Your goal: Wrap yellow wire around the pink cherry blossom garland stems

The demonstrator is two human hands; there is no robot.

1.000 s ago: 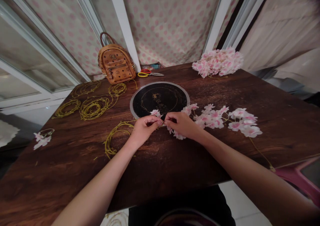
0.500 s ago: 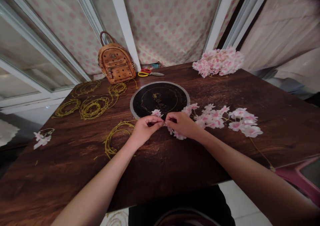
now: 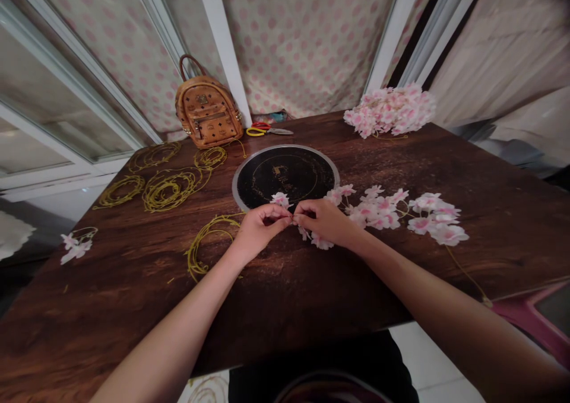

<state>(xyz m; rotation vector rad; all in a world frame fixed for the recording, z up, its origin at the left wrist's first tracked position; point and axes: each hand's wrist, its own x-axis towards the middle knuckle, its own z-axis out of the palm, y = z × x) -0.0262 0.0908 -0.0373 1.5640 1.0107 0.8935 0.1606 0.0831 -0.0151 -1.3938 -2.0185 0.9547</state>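
Observation:
My left hand (image 3: 262, 228) and my right hand (image 3: 327, 220) meet fingertip to fingertip near the middle of the table. Both are closed in a pinch on the thin stem of an artificial flower vine; the exact spot between the fingers is too small to make out. Pink-and-white blossoms (image 3: 380, 210) of this vine spread to the right, some partly behind my right hand. A single blossom (image 3: 280, 199) shows just above my left fingertips. Left of my left hand lies a loose coil of yellow-green stem (image 3: 196, 251), its upper end reaching toward that hand.
Several more stem coils (image 3: 171, 189) lie at the left, with a few loose blossoms (image 3: 76, 250) near the edge. Behind my hands is a round black plate (image 3: 285, 174). Scissors (image 3: 269, 130), a brown backpack (image 3: 209, 112) and a blossom heap (image 3: 392, 111) stand along the back.
Almost nothing differs. My fingertips have shifted very slightly in the same pinch, and the whole view has moved a touch.

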